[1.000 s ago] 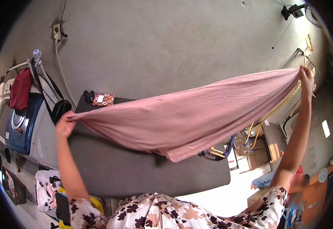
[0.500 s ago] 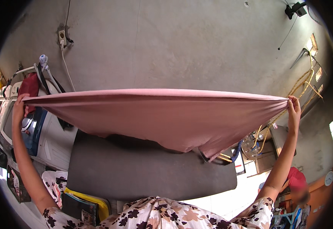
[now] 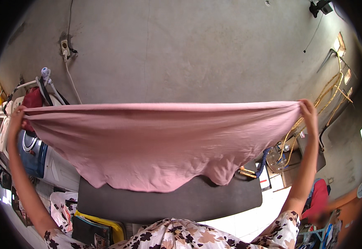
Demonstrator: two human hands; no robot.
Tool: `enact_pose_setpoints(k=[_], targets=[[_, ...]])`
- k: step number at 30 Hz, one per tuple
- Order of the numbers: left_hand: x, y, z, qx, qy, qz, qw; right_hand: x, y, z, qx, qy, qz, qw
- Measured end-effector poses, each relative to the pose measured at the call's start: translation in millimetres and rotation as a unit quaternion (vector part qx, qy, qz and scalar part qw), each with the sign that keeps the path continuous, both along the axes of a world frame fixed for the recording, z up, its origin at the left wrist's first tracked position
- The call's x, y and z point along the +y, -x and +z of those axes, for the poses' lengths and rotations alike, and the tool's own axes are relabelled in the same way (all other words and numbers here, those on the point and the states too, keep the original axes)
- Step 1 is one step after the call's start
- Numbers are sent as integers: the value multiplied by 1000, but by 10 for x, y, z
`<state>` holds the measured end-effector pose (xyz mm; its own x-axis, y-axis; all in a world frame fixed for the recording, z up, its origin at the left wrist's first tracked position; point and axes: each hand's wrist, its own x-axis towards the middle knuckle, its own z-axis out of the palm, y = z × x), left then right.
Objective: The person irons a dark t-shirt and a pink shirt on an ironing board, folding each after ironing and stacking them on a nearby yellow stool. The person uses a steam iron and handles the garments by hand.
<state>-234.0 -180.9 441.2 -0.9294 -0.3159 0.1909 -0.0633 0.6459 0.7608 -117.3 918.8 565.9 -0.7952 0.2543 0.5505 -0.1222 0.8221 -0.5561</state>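
One grey wall fills the background. In front of it, one pink cloth is stretched wide, its top edge taut and nearly straight, its lower hem hanging uneven over one dark surface. The cloth hides the surface's far edge and reaches past its left and right edges; the near edge and both near corners show, and whether the hem touches the top I cannot tell. Beyond the left edge stands a white washing machine with a blue lid, more white machines behind it, too overlapped to count. One person in red is beyond the near right corner. By the near left corner are one black bag with yellow trim and one white plastic bag. Two hands hold the cloth: the left hand has its grip closed on the upper left corner, fingers pinched together around the fabric, and the right hand grips the upper right corner just as tightly. One round clock shows at far right, one socket on the wall at upper left.
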Motion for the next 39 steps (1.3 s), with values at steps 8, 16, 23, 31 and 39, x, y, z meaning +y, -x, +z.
enact_pose_setpoints(k=[8,16,23,31,39], targets=[[46,1374,-610,31,4,-6,999,260,1106,-634,-114,-32,-84,989],[-424,1628,828,110,477,-117,864,190,883,-34,0,111,-38,993],[-59,834,480,-40,31,-28,998,-81,191,-289,-9,113,12,993],[187,-570,-673,-69,-105,-70,990,-328,-846,-1471,-97,277,37,955],[659,-1720,-2286,-110,-191,-40,975,-467,-1763,-2912,-93,477,2,874]])
